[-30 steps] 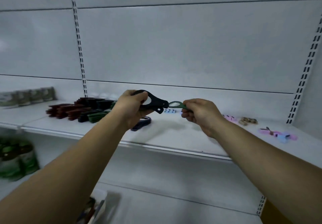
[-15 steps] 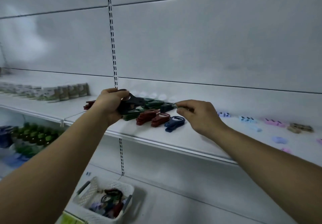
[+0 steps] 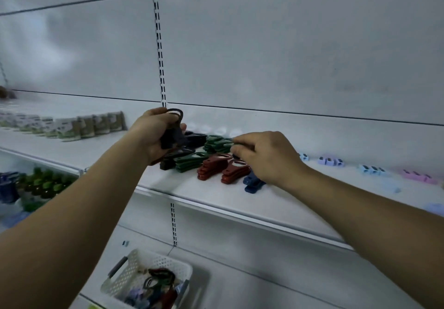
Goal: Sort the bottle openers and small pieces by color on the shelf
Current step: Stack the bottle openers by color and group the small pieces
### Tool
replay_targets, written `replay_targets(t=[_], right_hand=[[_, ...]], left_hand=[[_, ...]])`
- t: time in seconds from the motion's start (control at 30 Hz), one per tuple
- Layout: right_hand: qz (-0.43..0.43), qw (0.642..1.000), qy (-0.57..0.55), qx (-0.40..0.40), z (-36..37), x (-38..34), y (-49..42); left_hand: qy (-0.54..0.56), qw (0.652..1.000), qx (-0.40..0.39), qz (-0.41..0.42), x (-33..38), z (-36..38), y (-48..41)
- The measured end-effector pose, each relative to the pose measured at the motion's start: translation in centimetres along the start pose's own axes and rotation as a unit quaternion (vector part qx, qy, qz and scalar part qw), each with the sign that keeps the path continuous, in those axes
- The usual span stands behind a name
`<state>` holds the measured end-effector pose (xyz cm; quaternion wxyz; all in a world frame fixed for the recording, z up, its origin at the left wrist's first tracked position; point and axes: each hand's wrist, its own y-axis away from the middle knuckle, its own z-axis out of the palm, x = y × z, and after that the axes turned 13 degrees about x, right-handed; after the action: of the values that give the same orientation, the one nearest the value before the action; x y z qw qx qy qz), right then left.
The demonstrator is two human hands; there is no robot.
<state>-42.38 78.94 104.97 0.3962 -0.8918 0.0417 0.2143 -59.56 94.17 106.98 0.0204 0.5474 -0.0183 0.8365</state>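
Over the white shelf [image 3: 216, 203], the left hand [image 3: 153, 135] grips a black bottle opener [image 3: 174, 131] upright, ring end up, beside the black pile [image 3: 198, 137]. The right hand [image 3: 266, 157] pinches a green opener [image 3: 228, 144] that lies flat, pointing left, atop the rear green stack [image 3: 213, 140].

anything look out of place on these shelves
Mostly tidy: the bottle openers sit in colour stacks. One small piece lies alone on the lower shelf, away from the rows of small pieces above, so it looks stray.
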Motion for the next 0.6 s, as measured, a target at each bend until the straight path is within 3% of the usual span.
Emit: replay_targets(t=[0.37,0.6], right_hand=[[0.031,0.991,0.125,0.023,8.7,-6.8,-1.3],[0.043,0.966,0.254,0.029,11.6,-9.2,-1.3]], left_hand=[[-0.141,0.982,-0.122,-0.018,3.5,-5.2,-5.8],[-0.157,0.969,-0.192,-0.005,4.2,-6.8,-8.0]])
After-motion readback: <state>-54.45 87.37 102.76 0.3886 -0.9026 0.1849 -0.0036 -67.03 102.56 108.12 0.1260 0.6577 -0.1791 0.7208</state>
